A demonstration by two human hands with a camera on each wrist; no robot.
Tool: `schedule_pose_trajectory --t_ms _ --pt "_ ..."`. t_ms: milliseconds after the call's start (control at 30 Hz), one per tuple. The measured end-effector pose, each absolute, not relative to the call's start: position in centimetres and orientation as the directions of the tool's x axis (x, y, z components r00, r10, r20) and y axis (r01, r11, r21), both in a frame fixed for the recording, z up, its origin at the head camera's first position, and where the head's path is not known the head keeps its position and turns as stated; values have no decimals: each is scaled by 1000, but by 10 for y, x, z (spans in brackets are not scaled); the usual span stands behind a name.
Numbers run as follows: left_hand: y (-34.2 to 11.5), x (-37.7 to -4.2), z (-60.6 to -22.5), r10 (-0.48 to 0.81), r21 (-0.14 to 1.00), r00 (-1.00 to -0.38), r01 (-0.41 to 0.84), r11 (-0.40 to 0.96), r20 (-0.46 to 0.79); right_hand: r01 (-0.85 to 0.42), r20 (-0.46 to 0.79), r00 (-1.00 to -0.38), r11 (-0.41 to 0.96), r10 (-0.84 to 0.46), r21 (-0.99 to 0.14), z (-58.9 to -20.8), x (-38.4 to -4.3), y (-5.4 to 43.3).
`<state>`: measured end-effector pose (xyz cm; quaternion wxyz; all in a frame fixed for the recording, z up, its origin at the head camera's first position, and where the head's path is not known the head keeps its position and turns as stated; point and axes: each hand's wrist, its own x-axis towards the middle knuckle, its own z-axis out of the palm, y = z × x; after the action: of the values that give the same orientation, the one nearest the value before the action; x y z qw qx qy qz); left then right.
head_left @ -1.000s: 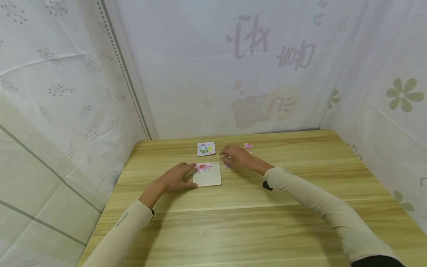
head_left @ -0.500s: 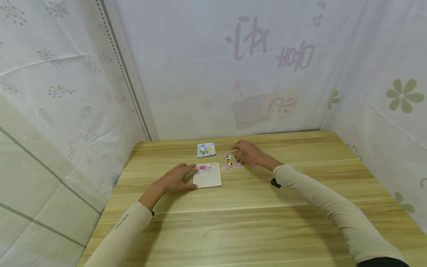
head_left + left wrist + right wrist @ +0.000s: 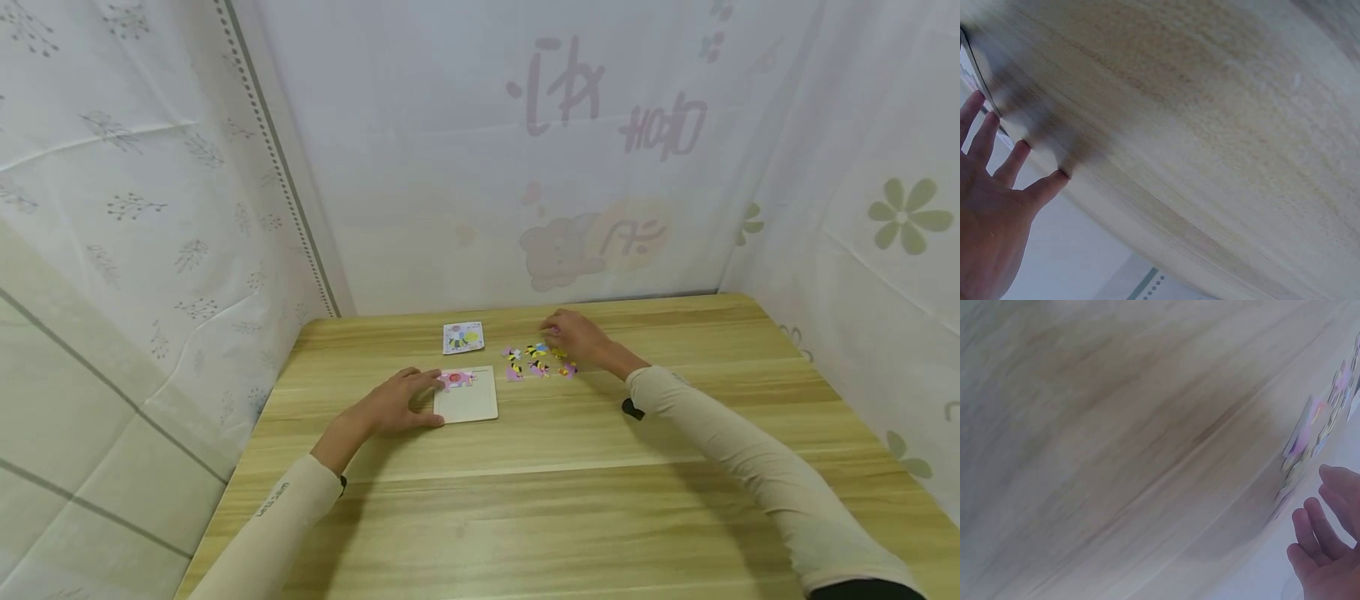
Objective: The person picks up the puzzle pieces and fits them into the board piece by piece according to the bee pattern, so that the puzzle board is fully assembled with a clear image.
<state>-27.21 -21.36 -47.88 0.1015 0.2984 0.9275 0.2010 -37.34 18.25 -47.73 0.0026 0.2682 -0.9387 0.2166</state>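
Note:
My left hand [image 3: 397, 402] rests at the left edge of a square cream puzzle board [image 3: 471, 406], fingers spread and fingertips right at its rim. Along the top of the board lie joined pink puzzle pieces [image 3: 455, 380] with a round red detail. In the left wrist view, the left hand [image 3: 997, 194] has its fingers apart. My right hand [image 3: 581, 335] is over the far right of the loose pieces, and a pink puzzle piece [image 3: 553, 331] shows at its fingertips. In the right wrist view, the right hand's [image 3: 1329, 537] fingers are loosely bent, thumb apart from them.
Several loose yellow, black and pink puzzle pieces [image 3: 538, 368] lie in two rough rows right of the board. A small picture card [image 3: 462, 337] with a bee lies behind it. The wooden table [image 3: 480, 517] ends at a white printed curtain [image 3: 420, 208].
My right hand has moved right and back, from beside the board to the pink piece, uncovering the loose pieces. My left hand stays at the board.

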Motion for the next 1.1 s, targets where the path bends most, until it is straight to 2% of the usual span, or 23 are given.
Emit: schedule_pose_trajectory --t_ms 200,533,900,1100 --pt "-214 -273 -480 587 427 -806 507 749 -74 -518 166 -853 770 -494 -373 -478 -379 191" --pt "-215 -274 -481 585 426 -807 502 753 -82 -458 135 -887 801 -442 -387 -482 -384 197" --pt "-214 -275 -480 586 423 -805 503 754 -89 -526 165 -845 734 -509 -429 -485 -395 189" --pt "-214 -273 -479 585 421 -806 501 757 -93 -435 134 -896 775 -424 -458 -487 -395 183"
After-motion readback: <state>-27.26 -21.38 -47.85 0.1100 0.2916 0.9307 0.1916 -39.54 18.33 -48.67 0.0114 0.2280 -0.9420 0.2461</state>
